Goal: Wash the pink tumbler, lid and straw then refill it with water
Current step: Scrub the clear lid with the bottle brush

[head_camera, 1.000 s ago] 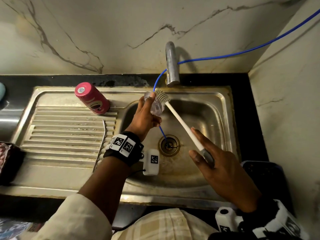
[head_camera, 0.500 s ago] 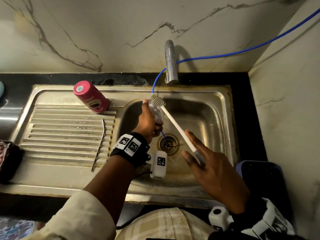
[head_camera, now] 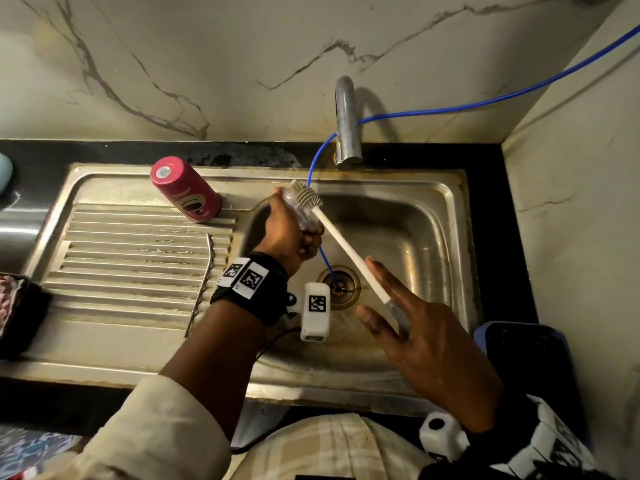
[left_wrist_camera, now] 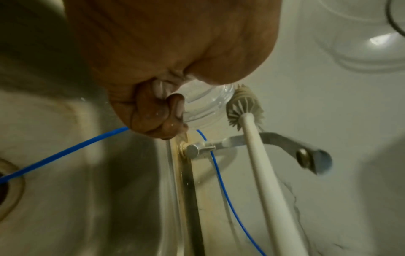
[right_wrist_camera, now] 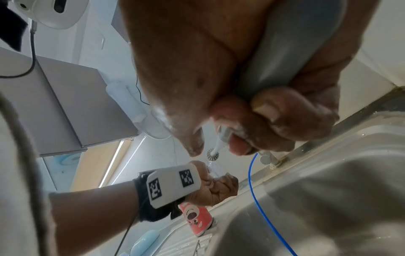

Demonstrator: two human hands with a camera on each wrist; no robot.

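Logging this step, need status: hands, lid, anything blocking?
Left hand grips clear lid over the sink. Right hand holds brush, its head against the lid. Pink tumbler upside down on the drainboard. Nothing blocking.

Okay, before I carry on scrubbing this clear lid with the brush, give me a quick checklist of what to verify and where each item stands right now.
1. Left hand grips the clear lid firmly: ok, fingers curled round it.
2. Right hand controls the brush: ok, thumb pinches the grey handle in the right wrist view, though two fingers stick out straight.
3. Brush head touches the lid: ok, it sits against the lid's rim.
4. Work held over the sink basin: ok.
5. Water from the tap: not ok, no stream visible.
6. Pink tumbler safely aside: ok, upside down on the drainboard.
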